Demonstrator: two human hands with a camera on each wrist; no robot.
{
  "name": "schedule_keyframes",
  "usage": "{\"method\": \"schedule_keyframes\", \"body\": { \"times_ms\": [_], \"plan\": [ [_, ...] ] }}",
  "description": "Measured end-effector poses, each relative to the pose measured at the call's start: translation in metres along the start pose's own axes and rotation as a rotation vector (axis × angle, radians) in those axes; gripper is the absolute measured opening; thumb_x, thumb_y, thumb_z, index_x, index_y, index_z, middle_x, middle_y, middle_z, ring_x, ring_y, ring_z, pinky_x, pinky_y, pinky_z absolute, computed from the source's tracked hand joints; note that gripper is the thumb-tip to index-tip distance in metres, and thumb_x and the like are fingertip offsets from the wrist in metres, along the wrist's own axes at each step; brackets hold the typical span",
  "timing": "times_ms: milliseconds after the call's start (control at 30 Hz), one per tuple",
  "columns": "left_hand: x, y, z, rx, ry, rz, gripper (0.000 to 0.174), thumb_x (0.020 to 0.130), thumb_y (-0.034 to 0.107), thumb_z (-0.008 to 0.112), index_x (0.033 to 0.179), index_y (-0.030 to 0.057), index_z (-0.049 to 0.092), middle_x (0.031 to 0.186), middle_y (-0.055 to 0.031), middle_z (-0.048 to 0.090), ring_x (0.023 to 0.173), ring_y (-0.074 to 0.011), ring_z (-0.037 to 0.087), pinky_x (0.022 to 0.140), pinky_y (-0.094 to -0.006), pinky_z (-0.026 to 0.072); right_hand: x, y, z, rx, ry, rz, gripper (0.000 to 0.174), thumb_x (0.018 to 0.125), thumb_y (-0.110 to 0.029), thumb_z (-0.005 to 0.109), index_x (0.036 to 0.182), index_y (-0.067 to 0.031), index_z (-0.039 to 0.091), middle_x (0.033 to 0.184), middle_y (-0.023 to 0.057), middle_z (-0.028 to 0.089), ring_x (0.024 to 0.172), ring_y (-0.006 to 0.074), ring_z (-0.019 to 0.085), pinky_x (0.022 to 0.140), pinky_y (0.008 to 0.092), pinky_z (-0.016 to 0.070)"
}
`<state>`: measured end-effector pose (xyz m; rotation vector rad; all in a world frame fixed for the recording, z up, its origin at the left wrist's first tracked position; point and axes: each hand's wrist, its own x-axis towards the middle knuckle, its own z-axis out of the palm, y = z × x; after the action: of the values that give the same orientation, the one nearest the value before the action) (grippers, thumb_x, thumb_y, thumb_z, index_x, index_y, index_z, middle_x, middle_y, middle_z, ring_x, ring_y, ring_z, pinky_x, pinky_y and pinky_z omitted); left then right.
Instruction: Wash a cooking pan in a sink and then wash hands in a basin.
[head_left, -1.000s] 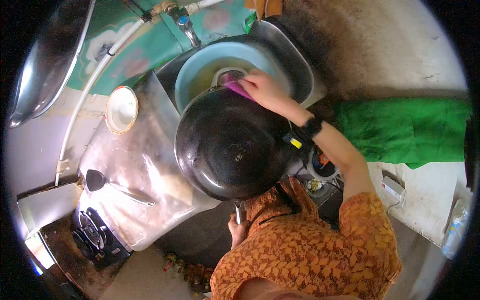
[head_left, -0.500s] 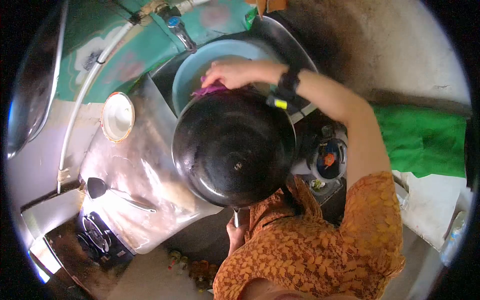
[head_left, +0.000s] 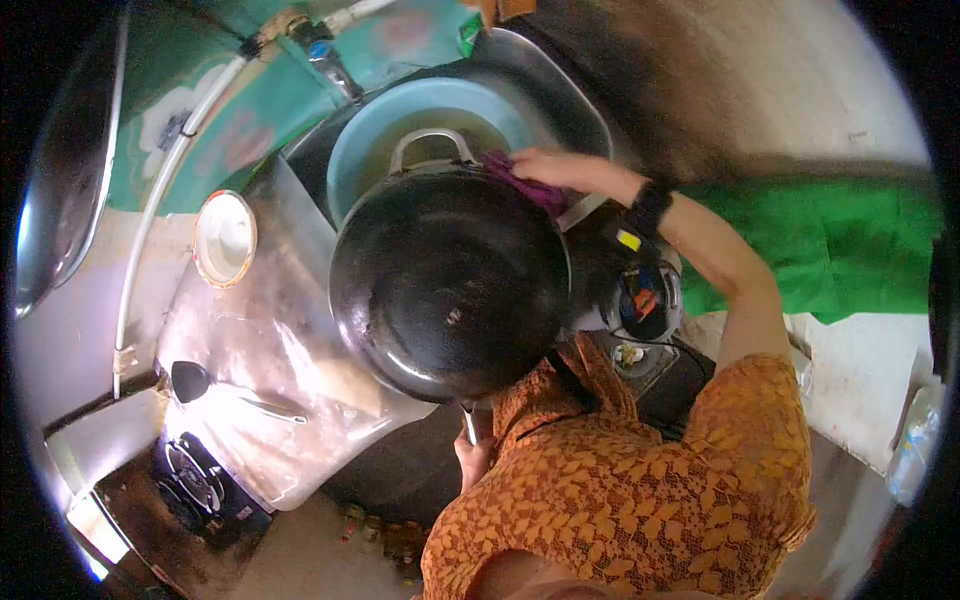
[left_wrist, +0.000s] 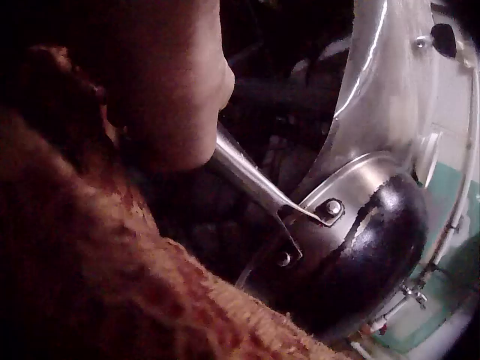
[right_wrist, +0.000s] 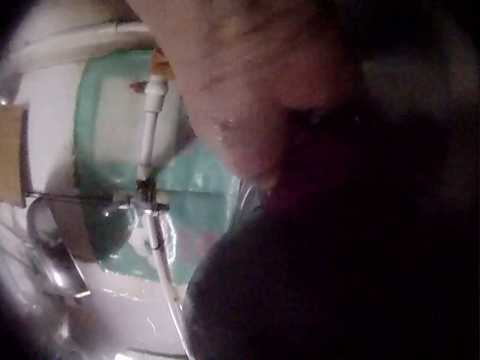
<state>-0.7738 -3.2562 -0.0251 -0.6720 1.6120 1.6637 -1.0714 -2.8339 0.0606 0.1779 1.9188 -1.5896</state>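
A black wok [head_left: 450, 285] is turned with its dark underside up, its far edge over a light blue basin [head_left: 345, 150]. My left hand [head_left: 474, 458] grips the wok's long metal handle [head_left: 470, 424] close to my body; the left wrist view shows the handle's riveted end [left_wrist: 300, 214] below the hand. On the far right rim, my right hand [head_left: 550, 168] holds a purple cloth [head_left: 528, 188] against the wok, fingers bent over it. A metal loop handle [head_left: 434, 134] sticks out at the far side. In the right wrist view the cloth is mostly lost in shadow.
The basin stands in a metal sink [head_left: 570, 105] under a tap [head_left: 335, 68]. On the metal counter [head_left: 270, 350] are a white bowl [head_left: 224, 240] and a black-headed spatula [head_left: 190, 382]. A stove [head_left: 195, 480] is at lower left, a pot [head_left: 645, 300] to the right.
My right hand swept the cloth left along the far rim, past the loop handle, then back to the right side. The left hand keeps its grip and the wok stays nearly in place.
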Motion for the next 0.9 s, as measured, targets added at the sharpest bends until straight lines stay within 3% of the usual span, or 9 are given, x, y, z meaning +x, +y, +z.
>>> {"method": "schedule_keyframes", "body": {
  "times_ms": [100, 300, 400, 500, 600, 700, 767, 833, 900],
  "plan": [
    [0.001, 0.008, 0.004, 0.015, -0.009, -0.025, 0.018, 0.07, 0.007, 0.061, 0.086, 0.0001, 0.058, 0.067, -0.0008, 0.054, 0.055, -0.0098, 0.048, 0.048, -0.0268, 0.0375, 0.033, 0.004, -0.003, -0.092, 0.088, -0.281, 0.035, 0.094, -0.029, 0.049, 0.114, -0.0023, 0.059, 0.103, 0.0043, 0.061, 0.089, 0.0131, 0.057, 0.081, 0.0288, 0.0467],
    [0.0, 0.018, -0.001, -0.01, -0.032, -0.066, 0.009, 0.07, 0.001, 0.056, 0.079, 0.0011, 0.054, 0.06, -0.0008, 0.051, 0.044, -0.0096, 0.045, 0.039, -0.0266, 0.0325, 0.033, 0.025, 0.003, 0.462, 0.097, -0.044, 0.028, 0.092, -0.021, 0.053, 0.11, -0.001, 0.06, 0.097, 0.0043, 0.063, 0.083, 0.0111, 0.058, 0.072, 0.0281, 0.0506],
    [-0.007, 0.024, 0.008, -0.116, 0.011, -0.003, 0.013, 0.066, -0.002, 0.054, 0.078, 0.0011, 0.052, 0.057, -0.0016, 0.05, 0.042, -0.0104, 0.044, 0.037, -0.0268, 0.0329, 0.023, 0.032, 0.007, 0.471, 0.24, 0.018, 0.023, 0.089, -0.019, 0.055, 0.101, -0.0016, 0.063, 0.087, 0.0069, 0.065, 0.07, 0.0173, 0.06, 0.062, 0.0344, 0.0506],
    [-0.017, 0.037, 0.012, -0.051, -0.011, -0.1, 0.013, 0.065, -0.003, 0.053, 0.077, 0.0027, 0.051, 0.056, -0.0019, 0.049, 0.04, -0.0113, 0.044, 0.036, -0.0269, 0.0319, -0.02, 0.022, 0.028, 0.663, 0.299, -0.106, 0.021, 0.087, -0.017, 0.054, 0.099, -0.0014, 0.063, 0.085, 0.009, 0.065, 0.07, 0.0187, 0.061, 0.062, 0.0342, 0.0512],
    [-0.023, 0.054, 0.024, -0.008, 0.009, -0.09, 0.013, 0.067, -0.003, 0.054, 0.077, 0.0048, 0.049, 0.054, -0.001, 0.045, 0.037, -0.0112, 0.04, 0.033, -0.0279, 0.0288, -0.071, 0.025, 0.075, 0.746, 0.572, -0.022, 0.022, 0.088, -0.018, 0.052, 0.099, -0.0013, 0.063, 0.085, 0.0096, 0.065, 0.07, 0.0181, 0.061, 0.062, 0.034, 0.0506],
    [-0.023, 0.045, 0.014, 0.022, -0.011, -0.034, 0.013, 0.068, -0.001, 0.056, 0.077, 0.0057, 0.05, 0.055, 0.0008, 0.045, 0.039, -0.0106, 0.04, 0.035, -0.0277, 0.0288, -0.093, 0.055, 0.152, 1.013, 0.747, -0.158, 0.018, 0.089, -0.015, 0.046, 0.095, -0.0062, 0.06, 0.079, 0.0038, 0.059, 0.069, 0.0156, 0.056, 0.063, 0.0314, 0.0462],
    [-0.022, 0.048, 0.014, 0.1, -0.021, -0.02, 0.012, 0.068, 0.0, 0.057, 0.077, 0.0065, 0.051, 0.056, 0.0013, 0.046, 0.041, -0.0105, 0.041, 0.037, -0.0269, 0.0299, -0.107, 0.069, 0.207, 1.111, 0.838, -0.006, 0.015, 0.09, -0.016, 0.046, 0.094, -0.0074, 0.057, 0.078, 0.005, 0.057, 0.07, 0.0173, 0.055, 0.067, 0.0327, 0.0463],
    [-0.02, 0.046, 0.012, 0.1, -0.037, -0.098, 0.012, 0.068, 0.0, 0.058, 0.075, 0.0072, 0.051, 0.056, 0.0014, 0.045, 0.042, -0.0105, 0.042, 0.039, -0.0262, 0.0313, -0.112, 0.073, 0.257, 1.24, 0.779, -0.022, 0.012, 0.089, -0.017, 0.048, 0.092, -0.0066, 0.053, 0.077, 0.0068, 0.056, 0.065, 0.0191, 0.057, 0.059, 0.0337, 0.0486],
    [-0.016, 0.039, 0.009, 0.128, -0.048, -0.084, 0.012, 0.068, 0.0, 0.058, 0.075, 0.0073, 0.051, 0.055, 0.0015, 0.045, 0.043, -0.0101, 0.042, 0.04, -0.0258, 0.0319, -0.094, 0.104, 0.298, 1.107, 0.824, -0.058, 0.011, 0.09, -0.015, 0.048, 0.094, -0.0046, 0.051, 0.074, 0.0074, 0.059, 0.059, 0.0206, 0.061, 0.054, 0.0369, 0.052]
  ]
}}
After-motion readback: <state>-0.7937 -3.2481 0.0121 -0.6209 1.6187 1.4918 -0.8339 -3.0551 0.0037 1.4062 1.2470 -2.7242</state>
